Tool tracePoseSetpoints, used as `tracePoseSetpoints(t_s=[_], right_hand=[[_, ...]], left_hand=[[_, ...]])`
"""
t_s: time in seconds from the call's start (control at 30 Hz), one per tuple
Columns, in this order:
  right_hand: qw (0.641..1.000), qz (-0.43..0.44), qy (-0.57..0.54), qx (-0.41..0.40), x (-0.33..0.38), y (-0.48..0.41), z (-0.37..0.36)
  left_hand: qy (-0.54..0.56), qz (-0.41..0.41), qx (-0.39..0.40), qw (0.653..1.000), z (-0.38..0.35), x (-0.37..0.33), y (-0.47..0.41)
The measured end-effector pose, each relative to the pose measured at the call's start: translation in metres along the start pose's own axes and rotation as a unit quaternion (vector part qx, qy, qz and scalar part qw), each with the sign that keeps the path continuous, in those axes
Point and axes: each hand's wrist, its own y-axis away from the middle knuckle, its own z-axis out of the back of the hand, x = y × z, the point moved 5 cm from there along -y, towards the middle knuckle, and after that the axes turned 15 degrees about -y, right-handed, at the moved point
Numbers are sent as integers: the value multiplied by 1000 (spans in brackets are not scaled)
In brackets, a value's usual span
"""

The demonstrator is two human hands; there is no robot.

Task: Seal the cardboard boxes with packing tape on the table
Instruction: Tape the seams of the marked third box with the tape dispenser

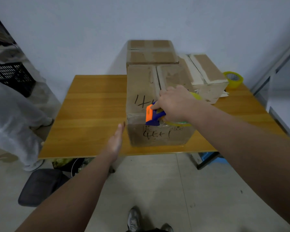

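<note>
Now | right hand (172, 102) grips tape dispenser (153, 116) | orange end points left

Views: one, a wide-angle camera worn on the head.
Position: over the floor (157, 181), just short of the near edge of the table (90, 104) and high above it.
Facing: forward and down toward 12 o'clock; the wall (90, 30) fills the upper frame.
Frame centre: near cardboard box (141, 84), where the right hand (172, 102) grips the tape dispenser (153, 116).
Nearness: close; forearms enter from 5 and 7 o'clock, and the left hand (115, 141) is straight-fingered just beside the box.
Edges: shoes (134, 220) at 6 o'clock, black crate (12, 76) at 10 o'clock, tape roll (233, 79) at 2 o'clock.
Distortion: straight lines bow near the borders.
</note>
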Motion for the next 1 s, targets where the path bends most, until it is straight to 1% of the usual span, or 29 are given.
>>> tracePoseSetpoints(t_s=[0.03,0.07,0.1,0.13,0.17,0.23,0.37,0.43,0.5,0.57,0.73,0.77,0.87,0.93,1.0], right_hand=[[1000,1,3,0,0,0,0],[1000,2,3,1,0,0,0],[1000,1,0,5,0,-1,0],[1000,0,-4,7,-1,-1,0],[1000,0,-5,8,-1,-1,0],[1000,2,-1,3,-1,-1,1],[1000,3,-5,3,-2,-1,0],[1000,3,-7,5,-3,-2,0],[1000,2,-12,8,-4,-2,0],[1000,2,-15,14,-4,-3,1],[1000,2,-14,15,-4,-4,3],[1000,3,-14,14,-4,-4,3],[1000,5,-9,13,-3,-4,4],[1000,4,-9,17,-3,-5,5],[1000,7,-7,24,-2,-5,6]], left_hand=[[-44,-42,-25,998,12,-7,-2],[-58,-88,-24,994,24,-16,-2],[-119,-141,-14,983,31,-20,-9],[-177,-174,-1,969,35,-26,-10],[-236,-215,3,948,37,-33,-10],[-317,-261,7,911,35,-41,-16],[-417,-308,-29,855,30,-60,-29],[-462,-310,-51,829,29,-62,-34],[-501,-307,-57,807,26,-63,-37],[-525,-312,-52,790,24,-65,-39],[-565,-363,-54,739,28,-69,-34],[-557,-379,-55,737,27,-70,-30],[-491,-441,-83,746,27,-75,-12],[-476,-474,-116,731,28,-78,-3],[-483,-480,-121,722,28,-79,-1]])
